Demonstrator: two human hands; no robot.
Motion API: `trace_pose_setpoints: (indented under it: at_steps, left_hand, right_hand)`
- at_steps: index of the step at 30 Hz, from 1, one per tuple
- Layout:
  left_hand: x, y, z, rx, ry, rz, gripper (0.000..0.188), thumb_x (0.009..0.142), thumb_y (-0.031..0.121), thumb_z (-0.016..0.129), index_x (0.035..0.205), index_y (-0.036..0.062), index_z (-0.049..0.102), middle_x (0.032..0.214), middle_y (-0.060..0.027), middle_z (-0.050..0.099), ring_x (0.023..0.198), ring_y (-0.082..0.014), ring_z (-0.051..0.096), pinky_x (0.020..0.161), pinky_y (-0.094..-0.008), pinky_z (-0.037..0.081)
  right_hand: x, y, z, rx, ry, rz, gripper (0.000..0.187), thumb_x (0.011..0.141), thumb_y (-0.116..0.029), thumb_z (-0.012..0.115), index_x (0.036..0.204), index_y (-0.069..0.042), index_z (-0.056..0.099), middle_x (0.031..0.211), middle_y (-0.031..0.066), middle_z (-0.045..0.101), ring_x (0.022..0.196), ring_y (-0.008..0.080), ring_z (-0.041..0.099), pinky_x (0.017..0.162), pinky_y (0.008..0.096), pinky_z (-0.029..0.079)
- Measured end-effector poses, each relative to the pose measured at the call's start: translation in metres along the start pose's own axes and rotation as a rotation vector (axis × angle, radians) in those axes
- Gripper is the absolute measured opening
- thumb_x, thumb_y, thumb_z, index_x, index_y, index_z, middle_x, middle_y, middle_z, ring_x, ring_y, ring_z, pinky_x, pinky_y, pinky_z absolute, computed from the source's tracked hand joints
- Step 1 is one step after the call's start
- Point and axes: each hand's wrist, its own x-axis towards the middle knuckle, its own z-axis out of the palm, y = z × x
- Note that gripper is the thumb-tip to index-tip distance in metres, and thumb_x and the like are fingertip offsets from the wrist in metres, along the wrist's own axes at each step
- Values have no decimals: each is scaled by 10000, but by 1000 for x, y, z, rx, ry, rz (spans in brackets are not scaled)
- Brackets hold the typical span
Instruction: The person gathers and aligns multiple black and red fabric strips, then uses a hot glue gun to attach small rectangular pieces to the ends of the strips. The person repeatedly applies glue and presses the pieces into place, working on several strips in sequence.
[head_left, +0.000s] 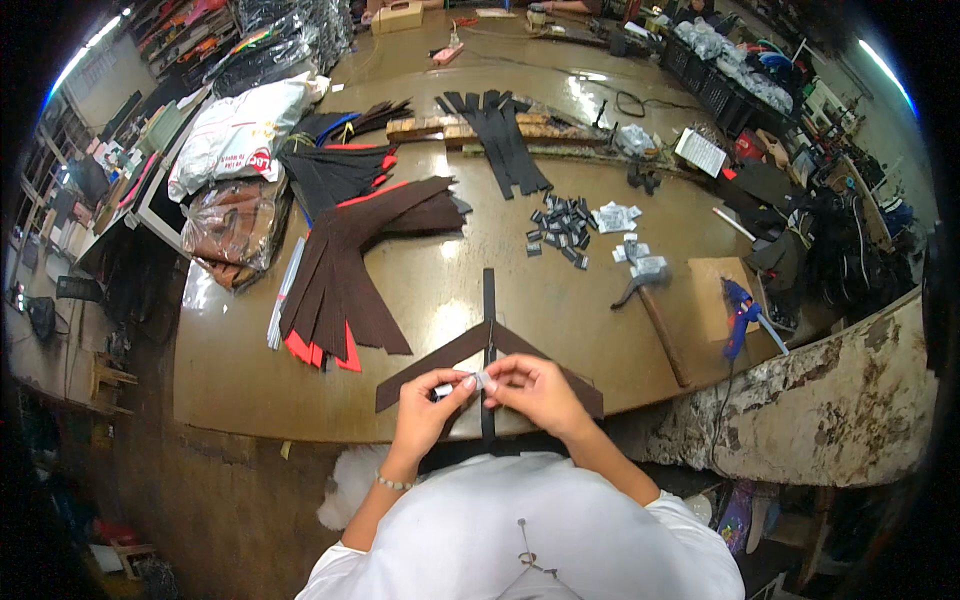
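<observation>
Between my two hands, near the table's front edge, is a small pale tag (480, 381). My left hand (433, 400) pinches its left side, and another small black-and-white piece (440, 392) shows in the curled fingers. From the other side my right hand (530, 388) grips the tag between thumb and forefinger. Under both hands lies a dark brown V-shaped strip (437, 370), its point facing away from me. A narrow black strip (489, 300) runs lengthwise across that point and passes beneath my hands.
Brown strips (345, 255) with red pieces are fanned out at left. Several small black-and-white tags (563, 228) lie beyond, near black strips (500, 145). At right are a hammer (655, 310) and a blue glue gun (740, 318) with a cord. Plastic-wrapped bundles (235, 230) stand far left.
</observation>
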Motion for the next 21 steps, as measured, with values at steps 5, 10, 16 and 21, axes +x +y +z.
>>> trace_pose_setpoints:
  at_steps: [5,10,16,21]
  left_hand:
    - [6,3,-2,17,18,40,215,874,160,713,981,-25,695,830,15,651,725,-34,533,649,-193,438]
    - [11,7,4,-22,-5,75,206,872,138,712,987,-32,696,878,1,672,764,-33,541,692,-194,450]
    - [15,4,7,49,20,188,202,871,137,710,979,-33,702,860,-6,681,758,-35,546,689,-199,455]
    - [27,0,8,163,61,208,205,861,165,716,953,-18,713,858,-46,701,728,-51,565,653,-215,462]
  right_hand:
    - [3,-9,-13,132,-58,-45,355,902,-73,654,1213,64,549,1087,105,633,910,149,644,797,273,543]
    - [10,-21,-13,6,-93,-78,310,911,-130,665,1145,62,599,987,81,670,843,117,651,753,235,529]
    - [16,-24,-10,-90,-14,-89,213,901,-129,677,1021,46,662,853,55,681,723,92,642,659,222,522]
    - [32,-25,-23,-217,-10,-63,199,900,-124,673,994,51,666,824,55,680,699,88,637,636,225,516]
